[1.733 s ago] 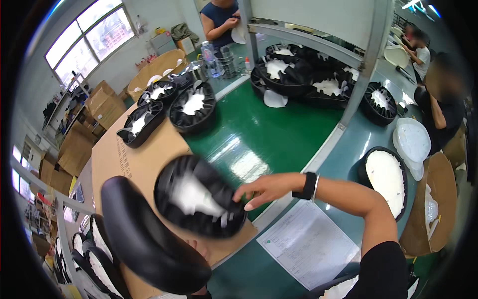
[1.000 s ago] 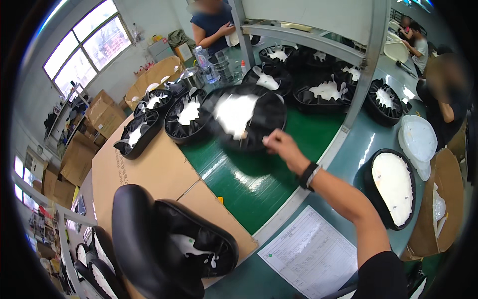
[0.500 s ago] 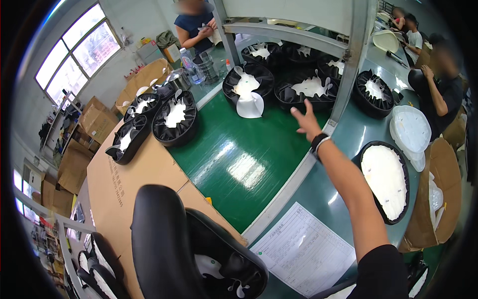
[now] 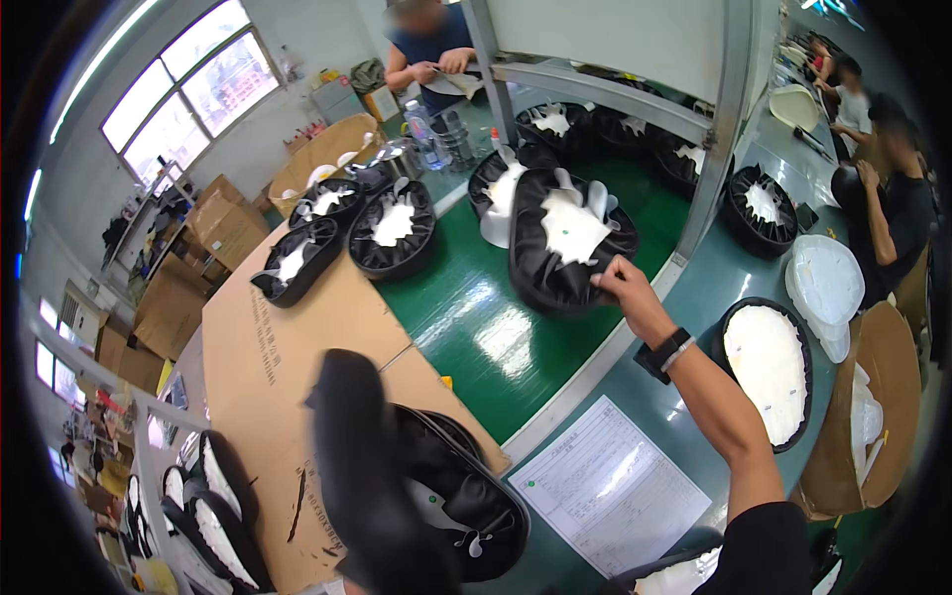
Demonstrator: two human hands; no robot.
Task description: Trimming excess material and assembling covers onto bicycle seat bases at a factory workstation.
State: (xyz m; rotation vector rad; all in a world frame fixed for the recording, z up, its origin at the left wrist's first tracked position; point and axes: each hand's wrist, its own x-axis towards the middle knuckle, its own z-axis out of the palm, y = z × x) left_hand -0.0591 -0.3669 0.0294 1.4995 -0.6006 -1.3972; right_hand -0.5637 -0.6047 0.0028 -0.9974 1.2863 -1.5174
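My right hand (image 4: 625, 290) grips the lower rim of a black padded seat cover (image 4: 570, 233), tilted up with its white underside and gathered black edge showing. Its white tabs stick up at the top. At the lower left, a long black padded piece (image 4: 362, 466) stands upright, smeared by motion. Below it, a small skin-coloured patch at the bottom edge may be my left hand (image 4: 351, 587); its fingers are hidden. Beside that piece lies a black seat cover (image 4: 476, 516), open side up, with white tabs inside.
Several black covers with white middles sit around the green tabletop (image 4: 466, 337) and cardboard sheet (image 4: 248, 377). A printed sheet (image 4: 610, 486) lies near a metal frame post (image 4: 709, 188). An oval white-filled cover (image 4: 764, 372) is at right. Other people work at the back and right.
My right hand has closed on the rim of a seat cover and tilted it up and nearer. The upright black piece has shifted right and blurred. The whole view has shifted.
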